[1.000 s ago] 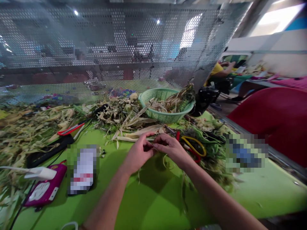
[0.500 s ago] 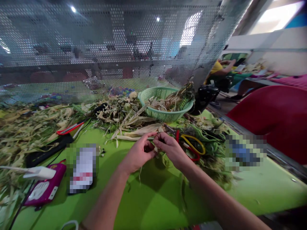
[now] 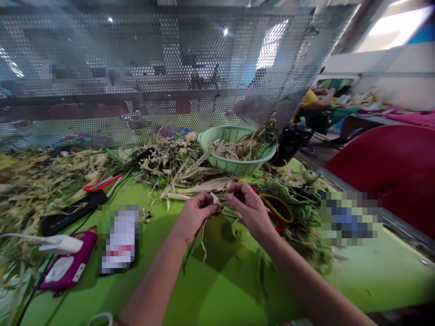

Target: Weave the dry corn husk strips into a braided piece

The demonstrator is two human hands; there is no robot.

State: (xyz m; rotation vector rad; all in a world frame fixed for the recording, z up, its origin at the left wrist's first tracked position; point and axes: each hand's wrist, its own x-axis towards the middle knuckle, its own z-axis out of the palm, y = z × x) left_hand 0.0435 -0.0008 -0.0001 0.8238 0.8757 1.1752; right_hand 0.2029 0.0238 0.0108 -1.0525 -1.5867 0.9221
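My left hand pinches a pale dried corn husk piece, its thumb and fingers closed round the lower end. Thin strips of husk dangle below that hand. Close on the right, my right hand has curled fingers with thumb and fingertips near each other; what lies between them is too small to make out. Long dry husks lie just behind both hands. Scissors with yellow and red handles rest by my right hand, partly covered by it.
A green basket holding dry husks stands at the back. Husk heaps, a red cutter, a purple power strip and a blurred-out white item lie left. Green plant scraps lie right. Behind rises a perforated metal screen.
My hands have drawn apart; a small gap now shows between the fingertips. The pale husk piece stays with my left hand, and strips now hang beneath it. The view has shifted slightly.
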